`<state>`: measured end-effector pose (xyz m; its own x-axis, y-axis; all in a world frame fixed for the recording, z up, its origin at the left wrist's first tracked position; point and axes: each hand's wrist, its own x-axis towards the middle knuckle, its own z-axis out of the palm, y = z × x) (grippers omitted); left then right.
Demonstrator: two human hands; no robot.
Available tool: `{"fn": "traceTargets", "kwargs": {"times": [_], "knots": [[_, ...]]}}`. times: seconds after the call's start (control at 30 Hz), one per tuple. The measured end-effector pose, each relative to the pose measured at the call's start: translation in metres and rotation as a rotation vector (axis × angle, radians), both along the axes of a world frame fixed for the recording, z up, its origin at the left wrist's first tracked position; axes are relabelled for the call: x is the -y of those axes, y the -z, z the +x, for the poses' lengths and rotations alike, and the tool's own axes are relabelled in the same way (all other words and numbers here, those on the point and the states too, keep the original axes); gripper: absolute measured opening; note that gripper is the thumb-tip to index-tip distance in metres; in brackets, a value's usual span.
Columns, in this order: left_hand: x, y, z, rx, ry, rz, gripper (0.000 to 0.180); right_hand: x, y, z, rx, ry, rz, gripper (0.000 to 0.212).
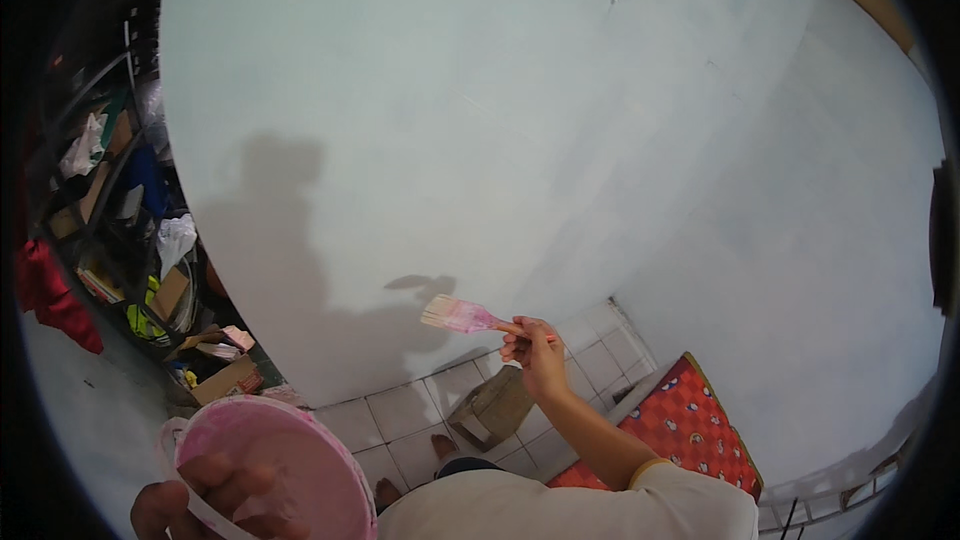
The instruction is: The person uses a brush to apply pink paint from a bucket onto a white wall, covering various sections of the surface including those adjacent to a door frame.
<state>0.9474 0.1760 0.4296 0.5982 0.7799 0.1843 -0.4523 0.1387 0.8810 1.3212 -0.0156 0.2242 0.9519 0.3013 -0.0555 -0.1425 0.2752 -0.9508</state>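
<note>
A paintbrush (462, 315) with pale bristles and pink-stained sides is in my right hand (537, 348), its wooden handle pinched between thumb and fingers. The brush points left in front of a pale wall (450, 140); whether its bristles touch the wall I cannot tell, though their shadow falls close by. At the lower left, my left hand (228, 488) is curled at the handle and rim of a pink bucket (335, 460). Pink smears coat the bucket's inside. The fingers cover part of its opening, and the view is dim there.
A cluttered shelf (100, 170) with bags and boxes stands at the left. On the tiled floor (400, 420) below sits a grey-brown box-like block (492, 405) near my feet. A red patterned mattress (690, 425) lies to the right, with a ladder-like frame (825, 510) beyond it.
</note>
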Motion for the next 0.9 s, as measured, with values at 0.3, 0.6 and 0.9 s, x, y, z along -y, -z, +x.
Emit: {"fn": "traceTargets", "kwargs": {"times": [0.3,0.6,0.9], "knots": [[-0.022,0.012,0.011,-0.091,-0.069,-0.023,0.048,0.015,0.01,-0.009,-0.01,0.066,0.003,0.029],[-0.024,0.009,0.022,-0.113,0.062,-0.107,0.047,0.039,0.017,-0.024,-0.01,0.121,0.012,0.03],[-0.019,0.01,0.049,-0.312,0.079,-0.012,0.043,0.053,0.021,-0.038,-0.056,0.207,0.009,0.03]]}}
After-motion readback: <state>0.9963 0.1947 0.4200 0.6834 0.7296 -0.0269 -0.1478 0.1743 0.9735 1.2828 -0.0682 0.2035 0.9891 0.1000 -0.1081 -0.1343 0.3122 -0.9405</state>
